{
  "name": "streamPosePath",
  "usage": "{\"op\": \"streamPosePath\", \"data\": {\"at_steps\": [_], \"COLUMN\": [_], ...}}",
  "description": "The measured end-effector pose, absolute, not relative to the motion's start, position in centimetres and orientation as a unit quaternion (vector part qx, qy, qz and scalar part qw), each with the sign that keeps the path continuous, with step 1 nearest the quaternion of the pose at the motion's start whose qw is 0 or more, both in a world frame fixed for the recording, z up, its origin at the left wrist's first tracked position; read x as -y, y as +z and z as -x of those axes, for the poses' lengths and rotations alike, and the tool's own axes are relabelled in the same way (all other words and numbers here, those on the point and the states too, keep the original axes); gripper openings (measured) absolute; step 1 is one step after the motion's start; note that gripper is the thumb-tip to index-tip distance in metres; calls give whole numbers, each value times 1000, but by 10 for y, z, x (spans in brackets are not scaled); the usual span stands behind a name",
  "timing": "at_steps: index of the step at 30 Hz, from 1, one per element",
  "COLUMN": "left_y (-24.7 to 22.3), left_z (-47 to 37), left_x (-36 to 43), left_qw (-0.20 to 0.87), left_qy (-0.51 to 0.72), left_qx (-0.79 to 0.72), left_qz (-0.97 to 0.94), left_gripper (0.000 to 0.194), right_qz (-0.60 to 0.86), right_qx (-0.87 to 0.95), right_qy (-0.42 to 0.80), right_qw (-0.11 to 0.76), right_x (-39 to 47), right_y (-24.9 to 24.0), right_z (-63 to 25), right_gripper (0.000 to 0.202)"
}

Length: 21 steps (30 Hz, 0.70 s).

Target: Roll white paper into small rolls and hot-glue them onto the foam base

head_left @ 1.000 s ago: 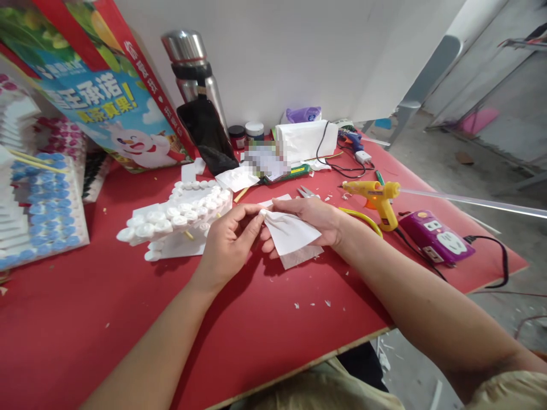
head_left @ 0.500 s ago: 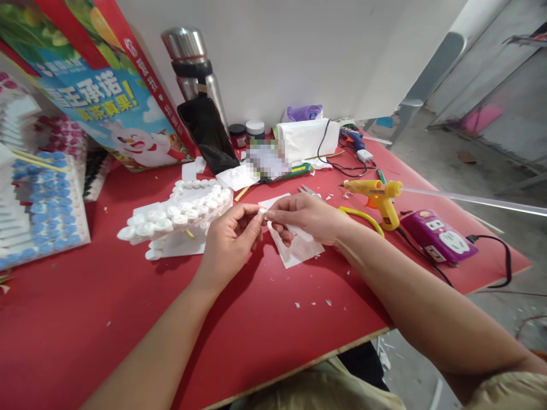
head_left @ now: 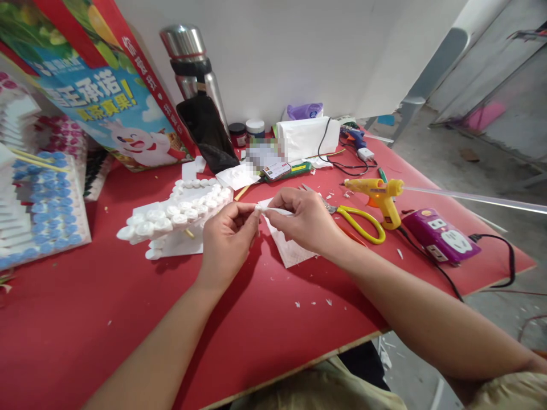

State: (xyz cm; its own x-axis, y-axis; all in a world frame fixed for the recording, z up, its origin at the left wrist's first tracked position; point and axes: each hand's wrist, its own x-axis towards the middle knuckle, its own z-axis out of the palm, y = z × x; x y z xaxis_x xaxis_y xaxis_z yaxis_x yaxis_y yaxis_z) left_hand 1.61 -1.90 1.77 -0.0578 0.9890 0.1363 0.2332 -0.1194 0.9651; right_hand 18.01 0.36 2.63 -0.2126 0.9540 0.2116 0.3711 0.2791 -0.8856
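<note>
While a board set with blue rosettes (head_left: 51, 208) stands at the far left of our red desk (head_left: 141, 330), we see a bright printed shopping bag (head_left: 113, 99) leaning behind it. Next comes a stand of white rosettes (head_left: 171, 216), their rows slanting up toward the right, and behind these we find a steel bottle (head_left: 182, 45) with a black phone (head_left: 205, 134) propped against its front. Just right of the rosettes, our left hand (head_left: 228, 236) has thumb and forefinger pinched on the small bunched end of a white strip (head_left: 258, 208), which sits above the desk between our two hands. Two little jars (head_left: 255, 130) stand farther back. Below the strip, a thin white sheet (head_left: 290, 247) lies flat, partly covered by our right hand (head_left: 301, 222), whose thumb and fingers grip the strip close to the bunched end. Beyond it we have a white paper stack (head_left: 305, 139); then, just right of the hand, scissors (head_left: 361, 225) with a yellow handle, a yellow glue gun (head_left: 384, 199) trailing a clear stick (head_left: 470, 197), and a purple power socket (head_left: 440, 236) near the desk's right edge.
</note>
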Motion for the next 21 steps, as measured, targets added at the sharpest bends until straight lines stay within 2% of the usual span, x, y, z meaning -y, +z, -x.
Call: {"op": "streamPosePath", "data": {"at_steps": [3,6,9,11,21], "left_y": [16,13,10,8,18], "left_z": [-18,-18,-17,-15,-13], "left_x": [20,23,25,26,23], "left_qw": [360,288,199,174,395], "left_qy": [497,494,478,477,533], "left_qx": [-540,-538,-525,-508,-516], "left_qz": [-576,-619,-676,-696,-542], "left_gripper": [12,9,9,12,12], "right_qz": [462,459,460,455,435], "right_qx": [713,728,734,736,721], "right_qy": [316,280,279,283,365], "right_qw": [422,424,415,414,397], "right_x": [-1,1,2,2,-1], "right_y": [26,24,24,25,34], "right_z": [-177,-176,-176,-177,-188], "right_gripper": [14,13,12,11,9]}}
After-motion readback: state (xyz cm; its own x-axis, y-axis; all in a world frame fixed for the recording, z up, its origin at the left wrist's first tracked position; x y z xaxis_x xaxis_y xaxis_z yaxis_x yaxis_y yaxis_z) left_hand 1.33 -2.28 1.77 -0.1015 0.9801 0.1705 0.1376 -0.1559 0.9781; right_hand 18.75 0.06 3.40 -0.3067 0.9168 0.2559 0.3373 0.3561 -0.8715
